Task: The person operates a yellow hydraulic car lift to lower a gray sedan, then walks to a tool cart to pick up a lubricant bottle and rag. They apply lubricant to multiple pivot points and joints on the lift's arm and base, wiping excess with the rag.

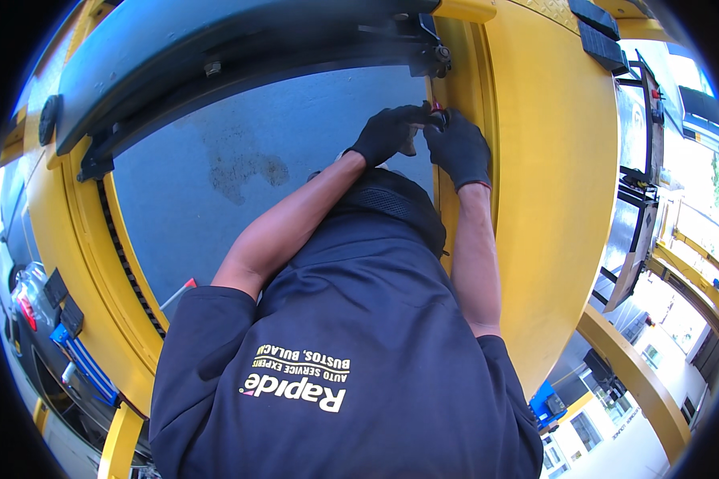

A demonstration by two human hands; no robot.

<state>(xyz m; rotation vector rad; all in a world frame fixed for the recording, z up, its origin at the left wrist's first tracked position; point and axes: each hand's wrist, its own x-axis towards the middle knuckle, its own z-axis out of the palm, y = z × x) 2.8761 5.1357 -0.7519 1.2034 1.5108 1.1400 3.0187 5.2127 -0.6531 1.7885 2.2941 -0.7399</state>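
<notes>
Both my hands wear dark gloves and meet in front of me, beside the inner edge of a yellow lift runway. My right hand (459, 149) has its fingers closed around a small red and dark object (438, 112), mostly hidden by the gloves. My left hand (390, 132) reaches across to the same spot with its fingers bent together there. Whatever those left fingers pinch is too small and covered to name. The yellow runway (551, 199) runs along my right side. Just beyond my hands sits a bolt and bracket (441, 57) at the end of a dark crossbeam.
The dark blue-black crossbeam (240, 56) spans in front of me. A second yellow runway (72, 215) is at left, with a grey car (36, 311) beyond it. Below lies a blue-grey floor (168, 191) with a dark stain. Black rubber pads (601, 40) sit at upper right.
</notes>
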